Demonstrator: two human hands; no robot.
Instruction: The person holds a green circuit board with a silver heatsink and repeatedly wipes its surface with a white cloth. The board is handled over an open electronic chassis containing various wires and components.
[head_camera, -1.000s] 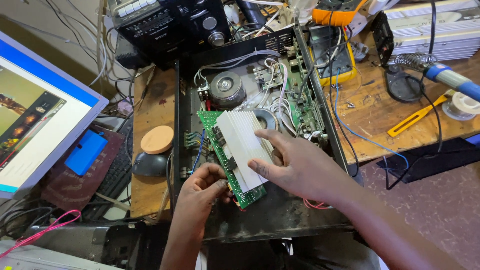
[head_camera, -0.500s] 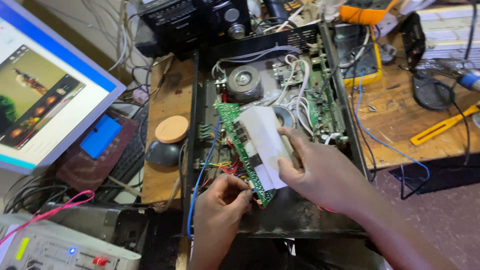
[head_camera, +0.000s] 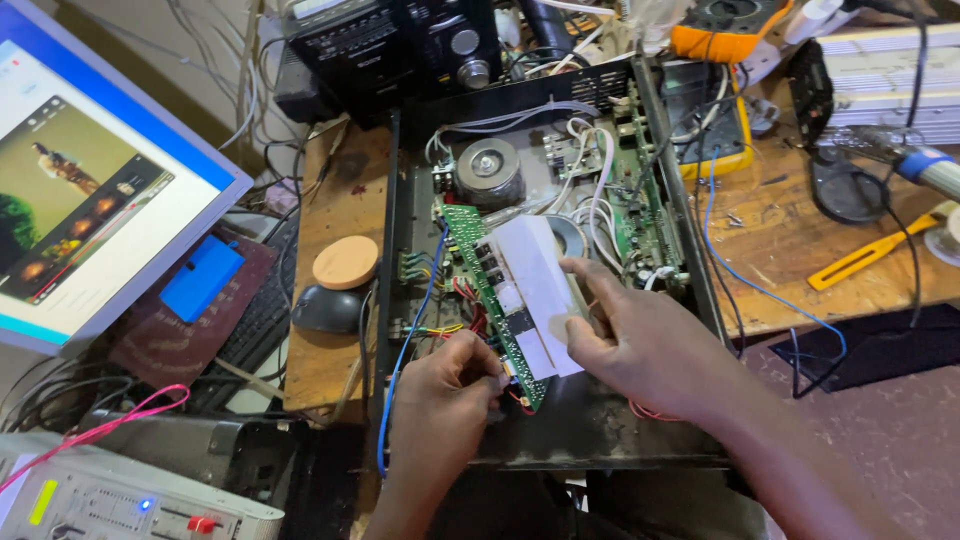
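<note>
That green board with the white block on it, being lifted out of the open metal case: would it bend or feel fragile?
The green board probably stays stiff: it holds a straight edge while tilted. The white block likely makes it top-heavy. Wires at its lower end look attached, so pulling hard seems risky. The right hand and left hand steady it.

monitor (head_camera: 90, 190) lit, left | mouse (head_camera: 328, 308) beside round wooden disc (head_camera: 346, 262) | yellow tool (head_camera: 868, 258), possibly a cutter, right

Both arms come up from the bottom edge of the view and are bare to the wrist: no sleeve, watch, ring, glove or strap shows. The left hand (head_camera: 445, 395) is the narrower shape, its forearm slim. The right hand (head_camera: 640, 345) is broad, with a thick forearm and short, trimmed nails.
</note>
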